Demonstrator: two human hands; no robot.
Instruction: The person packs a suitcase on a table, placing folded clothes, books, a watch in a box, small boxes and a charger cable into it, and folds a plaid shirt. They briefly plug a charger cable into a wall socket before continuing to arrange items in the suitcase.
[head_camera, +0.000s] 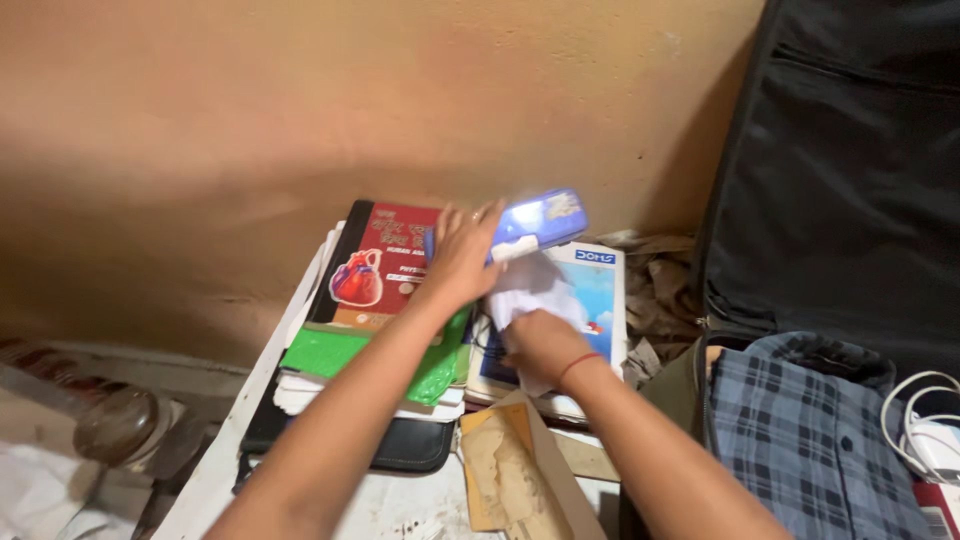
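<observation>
I watched from the head camera as two bare hands worked over a heap of books against a tan wall (300, 90). My landmark was the red book (385, 262) with a heart picture on its cover, lying on top of the heap.

The left hand (462, 255) lay over the right edge of the red book, fingers closed around one end of a blue pencil box (540, 220). The box stood out to the right of the red book, tilted and lifted above the stack, its far end near the wall.

The right hand (540, 340), a red thread at its wrist, sat below and to the right of the red book. It pressed a crumpled white cloth (525, 290) between the box and a white-and-blue book (590, 290); I could not tell how tightly its fingers had closed on the cloth.

A green plastic bag (330, 352) lay just below the red book, and a black pouch (410, 450) lower down. A brown envelope (510, 465) lay below the right hand. Well to the right of the red book stood a black suitcase (840, 170), a blue checked shirt (800, 430) and a white cable (925, 420).
</observation>
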